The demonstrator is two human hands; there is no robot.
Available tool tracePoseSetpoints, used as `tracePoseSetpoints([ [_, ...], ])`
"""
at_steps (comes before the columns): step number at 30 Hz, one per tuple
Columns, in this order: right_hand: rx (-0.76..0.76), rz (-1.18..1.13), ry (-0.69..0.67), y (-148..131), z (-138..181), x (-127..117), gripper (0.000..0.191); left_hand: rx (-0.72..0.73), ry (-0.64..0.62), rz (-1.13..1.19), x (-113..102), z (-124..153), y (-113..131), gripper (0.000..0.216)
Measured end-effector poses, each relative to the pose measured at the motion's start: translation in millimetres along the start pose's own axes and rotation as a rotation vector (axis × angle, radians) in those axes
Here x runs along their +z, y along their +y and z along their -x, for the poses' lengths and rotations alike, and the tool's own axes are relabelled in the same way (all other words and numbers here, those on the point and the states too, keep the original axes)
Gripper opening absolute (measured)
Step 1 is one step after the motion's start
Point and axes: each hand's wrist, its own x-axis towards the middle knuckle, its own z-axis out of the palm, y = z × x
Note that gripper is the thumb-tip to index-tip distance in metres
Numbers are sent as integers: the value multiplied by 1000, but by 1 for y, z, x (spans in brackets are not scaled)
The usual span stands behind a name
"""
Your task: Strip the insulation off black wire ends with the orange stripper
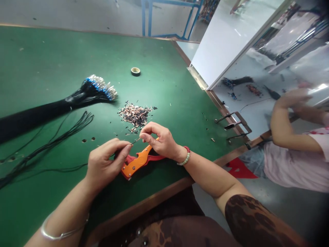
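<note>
Thin wire (135,141) runs between left hand (108,165) and right hand (159,140).

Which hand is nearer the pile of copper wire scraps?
Right: the right hand is just below and to the right of the pile of copper wire scraps. The left hand is farther away, lower and to the left.

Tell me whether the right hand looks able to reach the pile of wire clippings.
Probably yes: the right hand sits just beside the pile of wire clippings, with only stray bits and green tabletop between them.
</note>
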Motion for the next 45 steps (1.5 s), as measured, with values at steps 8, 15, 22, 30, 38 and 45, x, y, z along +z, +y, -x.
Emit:
tracePoseSetpoints([
  [8, 83, -95, -109, -8, 3, 4, 18, -114, -6, 60, 1, -2, 7, 15],
  [15, 320, -386, -173, -11, 2, 5, 25, -125, -94, 108, 3, -2, 12, 18],
  [22, 370, -418, -169, -17, 3, 5, 38, -103, -59, 60, 3, 0, 15, 18],
  [30, 407, -522, -183, -18, 3, 7, 21, -89, -48, 66, 2, -1, 17, 16],
  [38, 601, -821, -249, -13, 0, 2, 29, -157, -28, 117, 1, 1, 17, 19],
  [45, 606, -851, -243, -14, 0, 1, 27, -187, -36, 132, 0, 1, 17, 19],
])
